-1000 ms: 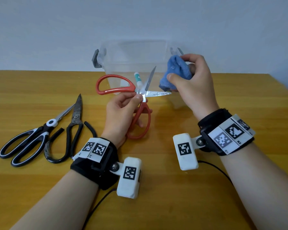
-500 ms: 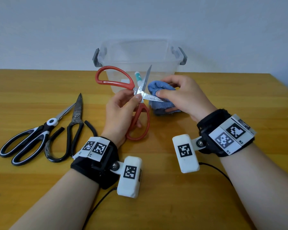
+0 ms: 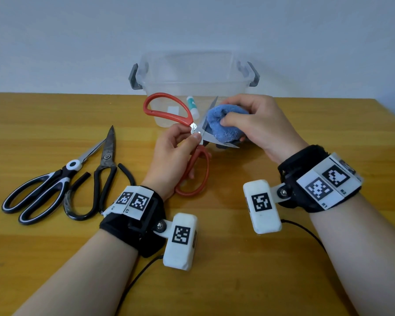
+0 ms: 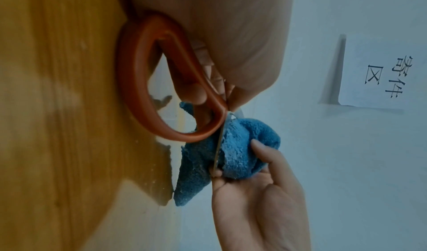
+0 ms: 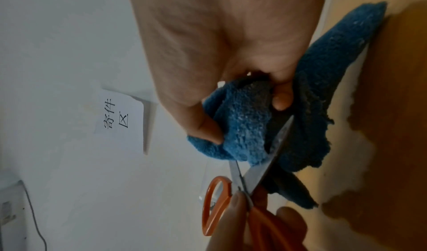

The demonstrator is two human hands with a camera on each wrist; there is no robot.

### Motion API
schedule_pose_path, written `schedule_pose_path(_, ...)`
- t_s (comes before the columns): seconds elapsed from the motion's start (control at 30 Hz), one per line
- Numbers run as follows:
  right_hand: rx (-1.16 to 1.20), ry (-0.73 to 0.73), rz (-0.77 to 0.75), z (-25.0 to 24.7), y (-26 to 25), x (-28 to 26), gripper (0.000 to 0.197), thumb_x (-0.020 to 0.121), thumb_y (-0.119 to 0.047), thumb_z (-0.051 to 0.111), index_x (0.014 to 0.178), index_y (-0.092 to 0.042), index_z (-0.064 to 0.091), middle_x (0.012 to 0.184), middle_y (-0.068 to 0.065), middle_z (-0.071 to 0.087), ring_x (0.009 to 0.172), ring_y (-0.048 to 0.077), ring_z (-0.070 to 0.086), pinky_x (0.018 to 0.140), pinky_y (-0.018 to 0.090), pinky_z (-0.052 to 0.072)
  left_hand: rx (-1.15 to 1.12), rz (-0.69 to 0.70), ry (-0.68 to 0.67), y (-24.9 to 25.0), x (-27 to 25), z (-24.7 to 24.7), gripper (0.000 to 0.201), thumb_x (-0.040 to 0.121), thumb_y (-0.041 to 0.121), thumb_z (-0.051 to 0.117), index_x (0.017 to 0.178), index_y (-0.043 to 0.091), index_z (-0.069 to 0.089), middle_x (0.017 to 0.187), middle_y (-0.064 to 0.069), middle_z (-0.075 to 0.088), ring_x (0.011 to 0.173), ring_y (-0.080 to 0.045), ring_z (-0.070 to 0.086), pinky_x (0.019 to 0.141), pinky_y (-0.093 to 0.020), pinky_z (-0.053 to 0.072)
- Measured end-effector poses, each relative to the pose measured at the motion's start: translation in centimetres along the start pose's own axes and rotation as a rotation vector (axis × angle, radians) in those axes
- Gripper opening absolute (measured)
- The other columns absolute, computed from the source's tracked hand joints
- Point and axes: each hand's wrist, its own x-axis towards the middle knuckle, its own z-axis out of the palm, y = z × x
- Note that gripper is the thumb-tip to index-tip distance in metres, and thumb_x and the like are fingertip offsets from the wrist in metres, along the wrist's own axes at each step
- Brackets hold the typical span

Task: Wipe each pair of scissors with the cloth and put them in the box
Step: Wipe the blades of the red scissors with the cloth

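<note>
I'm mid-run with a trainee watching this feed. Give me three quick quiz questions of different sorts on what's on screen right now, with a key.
1. True or false: the red scissors are held with their blades closed.
2. Which hand grips the blue cloth? A) left hand B) right hand C) neither
3. Fill in: besides the red pair, ___ pairs of scissors lie on the table to the left, outside the clear box.

Key
1. False: the blades are spread, and the cloth is on the lower blade.
2. B
3. Two: the black-and-white scissors and the black scissors.
</note>
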Motion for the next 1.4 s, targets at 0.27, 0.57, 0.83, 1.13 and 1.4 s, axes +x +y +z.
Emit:
schedule_pose_path(0.27,-0.184,-0.155,-0.086,0.6,0.3,-0.3,0.021,0.083,-0.019,0.080,0.088,-0.039,0.078,0.086,-0.018,0.075,0.085,-0.005,0.068,0.069,0.007,0.045,0.117,-0.012,-0.028,-0.6,0.1,-0.1,0.017,0.100,0.024,0.067,0.109,0.009,0.066,0.074,-0.003,0.073,0.037,-0.027,0.049,0.046,-0.034,0.044)
schedule_pose_path(0.57,-0.254,-0.057,-0.069,1.6,1.4,-0.3,0.013,0.080,-0.026,0.085,0.082,-0.036,0.079,0.077,-0.019,0.072,0.076,-0.005,0.067,0.062,0.012,0.050,0.190,-0.012,-0.078,-0.6,0.0,-0.2,0.018,0.100,0.020,0.067,0.108,0.005,0.064,0.083,-0.013,0.074,0.047,-0.036,0.056,0.044,-0.034,0.046)
schedule_pose_path(0.83,-0.166,-0.016,-0.093,1.8,1.9,-0.2,0.008,0.080,-0.021,0.085,0.085,-0.023,0.079,0.081,-0.012,0.073,0.078,0.002,0.070,0.067,0.018,0.056,0.152,0.008,-0.059,-0.2,-0.1,-0.1,0.017,0.098,0.013,0.068,0.107,0.000,0.062,0.082,-0.023,0.072,0.051,-0.032,0.064,0.030,-0.024,0.042)
schedule_pose_path(1.13,-0.057,0.191,-0.054,2.2,5.1,0.8,0.014,0.090,-0.018,0.073,0.084,-0.010,0.063,0.078,-0.006,0.061,0.070,0.001,0.056,0.064,0.017,0.045,0.141,0.053,-0.043,-0.2,-0.2,0.0,0.011,0.102,0.011,0.063,0.098,0.009,0.053,0.084,-0.028,0.071,0.044,-0.047,0.056,0.029,-0.021,0.035)
schedule_pose_path(1.4,0.300,0.186,-0.064,1.7,6.0,0.3,0.011,0.089,-0.012,0.075,0.095,-0.021,0.076,0.087,-0.012,0.074,0.084,0.006,0.069,0.070,0.022,0.053,0.215,0.018,0.010,-0.7,0.4,-0.1,0.009,0.104,0.014,0.058,0.101,0.010,0.050,0.093,-0.026,0.070,0.030,-0.017,0.045,0.032,-0.024,0.034)
